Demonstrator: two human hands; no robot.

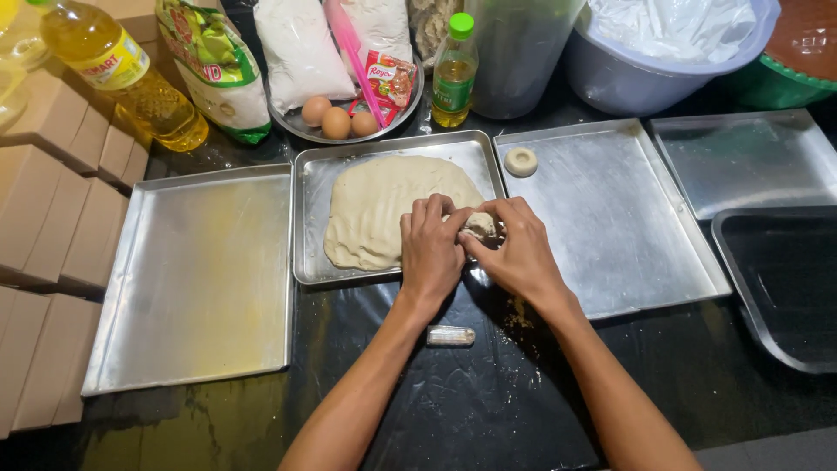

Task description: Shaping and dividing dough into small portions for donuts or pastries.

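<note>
A flat sheet of pale dough [384, 205] lies in the middle metal tray [311, 218]. My left hand [429, 249] and my right hand [516, 249] meet over the tray's front right corner, both pinching a small lump of dough [481, 227] at the sheet's edge. One shaped ring of dough [520, 161] sits alone in the far left corner of the right metal tray [628, 218]. A small clear cylinder [451, 335] lies on the black table between my forearms.
An oiled metal tray [200, 279] lies left, beside stacked cardboard boxes [52, 227]. Two more trays [750, 161] [785, 288] sit right. Behind are oil bottles [131, 74] [454, 74], a plate with three eggs [336, 118], flour bags [301, 48] and a basin [663, 61].
</note>
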